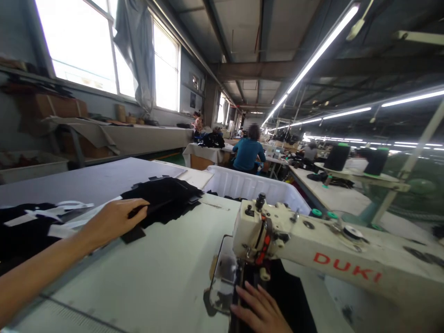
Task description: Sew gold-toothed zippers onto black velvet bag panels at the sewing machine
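My left hand reaches out to a fanned stack of black fabric pieces on the sewing table. Its thumb and fingers are closed on a black fabric piece at the near edge of that stack. Flat on the dark cloth at the sewing machine lies my right hand, fingers stretched and slightly apart. The cloth runs under the machine head, beside the metal plate. The presser foot area is partly hidden by the machine head.
More black fabric with white strips lies at the left. Behind the table stands a white plastic bin with dark pieces inside. Black thread cones stand on a rack at the right. A person in a blue top sits farther back.
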Demonstrator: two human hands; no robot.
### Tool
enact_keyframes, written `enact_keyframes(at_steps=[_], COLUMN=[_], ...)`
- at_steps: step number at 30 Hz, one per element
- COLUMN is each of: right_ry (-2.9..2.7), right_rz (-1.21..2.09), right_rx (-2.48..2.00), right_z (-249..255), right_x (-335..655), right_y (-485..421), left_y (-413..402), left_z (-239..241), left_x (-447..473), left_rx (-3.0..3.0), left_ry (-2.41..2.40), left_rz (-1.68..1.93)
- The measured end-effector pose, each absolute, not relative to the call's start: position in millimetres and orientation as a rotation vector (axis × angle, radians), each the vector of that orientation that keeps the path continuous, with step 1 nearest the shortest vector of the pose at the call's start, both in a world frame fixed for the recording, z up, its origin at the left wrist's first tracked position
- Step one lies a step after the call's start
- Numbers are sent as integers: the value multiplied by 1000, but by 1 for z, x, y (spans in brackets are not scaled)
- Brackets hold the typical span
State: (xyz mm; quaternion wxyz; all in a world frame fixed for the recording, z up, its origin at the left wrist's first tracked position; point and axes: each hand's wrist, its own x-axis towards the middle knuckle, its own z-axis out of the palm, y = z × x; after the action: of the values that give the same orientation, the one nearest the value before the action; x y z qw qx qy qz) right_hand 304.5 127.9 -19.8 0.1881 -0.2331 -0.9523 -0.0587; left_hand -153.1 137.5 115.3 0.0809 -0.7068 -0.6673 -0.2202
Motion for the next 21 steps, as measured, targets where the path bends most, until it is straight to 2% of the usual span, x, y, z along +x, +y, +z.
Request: enact_keyframes(at_steps=[4, 8, 12, 17, 21], right_ry=[-2588, -2552, -2621, -2721, -2693], right_rz=[240, 430, 470, 380, 296], right_rx=[-934, -1100, -1054, -954, -849], right_z=[19, 43, 45, 26, 13], right_x=[294, 284, 288, 297, 298], right_y=[93, 68, 64, 65, 63], left_y=[91, 56, 51, 52, 55], left_z=[80, 50, 36, 7, -8], left_x=[-64, 17, 45, 43, 42], left_rx=[-2564, -2945, -3098, -2751, -2704], left_ry=[-1841, -1630, -1358, -1371, -1239], left_rz=[-594, -672, -756, -831, -713])
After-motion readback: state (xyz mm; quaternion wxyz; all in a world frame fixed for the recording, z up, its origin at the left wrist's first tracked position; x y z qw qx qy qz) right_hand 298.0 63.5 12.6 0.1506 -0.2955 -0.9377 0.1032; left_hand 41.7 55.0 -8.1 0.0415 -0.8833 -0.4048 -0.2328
